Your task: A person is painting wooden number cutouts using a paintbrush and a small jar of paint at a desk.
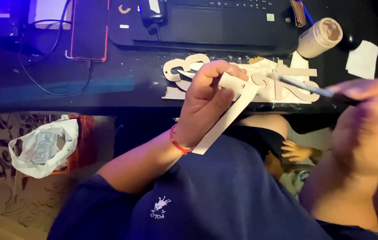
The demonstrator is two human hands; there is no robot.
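My left hand (206,100) grips a long pale cardboard strip (224,122) that slants from the desk edge down toward my lap. A red cord circles that wrist. My right hand (366,124), blurred and close to the camera at the right, holds a thin brush (302,86) whose tip points left over curly cardboard cut-outs (286,82) lying on the dark desk (109,95). More cut-out shapes (182,66) lie behind my left hand.
A black laptop (215,22) and a phone in a red case (90,29) with a cable sit at the back. A small tan jar (320,38) lies on its side at right. A white plastic bag (42,146) sits on the floor at left.
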